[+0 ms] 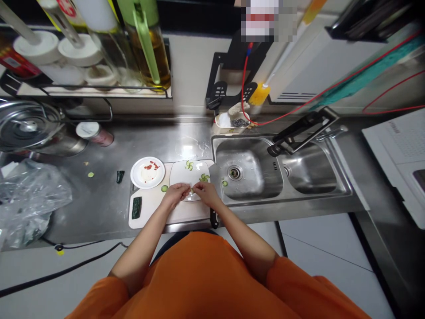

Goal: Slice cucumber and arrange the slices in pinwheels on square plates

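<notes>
Over the near edge of a white square plate (181, 170), my left hand (177, 195) and my right hand (206, 195) meet with closed fingertips. Both pinch a small pale-green piece (191, 191), probably cucumber, mostly hidden by the fingers. Fanned cucumber slices (189, 165) lie at the plate's far side, and another cucumber fan (204, 177) is by its right edge. A single cucumber slice (164, 188) rests on the cutting board (152, 212), left of the plate. A dark cucumber chunk (136, 208) lies at the board's left end. A knife handle (214, 219) shows below my right wrist.
A round white plate (139, 175) with red bits stands left of the square plate. Right of the board is a double sink (249, 188) with a black faucet (292, 133). A plastic bag (36, 199), pot (29, 128), can (95, 134) and cucumber end (120, 177) are leftward.
</notes>
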Demonstrator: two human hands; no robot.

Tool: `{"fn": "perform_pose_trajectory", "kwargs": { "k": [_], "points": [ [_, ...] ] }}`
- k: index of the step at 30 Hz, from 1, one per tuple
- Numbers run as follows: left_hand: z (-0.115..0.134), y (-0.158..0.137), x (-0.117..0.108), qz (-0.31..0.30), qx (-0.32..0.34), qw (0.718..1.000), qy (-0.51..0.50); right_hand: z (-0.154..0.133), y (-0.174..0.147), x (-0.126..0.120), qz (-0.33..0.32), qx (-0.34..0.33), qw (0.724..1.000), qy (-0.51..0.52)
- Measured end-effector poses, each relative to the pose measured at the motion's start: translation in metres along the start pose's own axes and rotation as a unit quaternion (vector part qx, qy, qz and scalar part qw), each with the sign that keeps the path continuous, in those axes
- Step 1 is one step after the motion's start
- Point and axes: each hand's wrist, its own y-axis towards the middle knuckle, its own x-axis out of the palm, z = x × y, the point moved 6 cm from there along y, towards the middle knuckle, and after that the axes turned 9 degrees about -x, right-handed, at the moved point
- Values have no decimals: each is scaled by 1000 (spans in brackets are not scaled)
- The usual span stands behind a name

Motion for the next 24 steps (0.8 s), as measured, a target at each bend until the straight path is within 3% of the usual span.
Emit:
{"fn": "perform_pose_trajectory", "kwargs": {
  "k": [4,7,14,19,24],
  "points": [
    [2,6,-8,47,55,996,47,9,-2,5,0,50,999,-19],
    [5,5,-10,85,107,980,146,11,-4,9,-6,74,994,-76],
    [15,-11,3,150,209,880,400,-1,-10,19,-45,90,960,-260],
    [13,-12,10,163,237,822,491,-5,-13,23,-73,90,957,-266],
    [8,-7,8,183,244,792,529,-4,-16,24,-69,74,956,-277]
  ]
}}
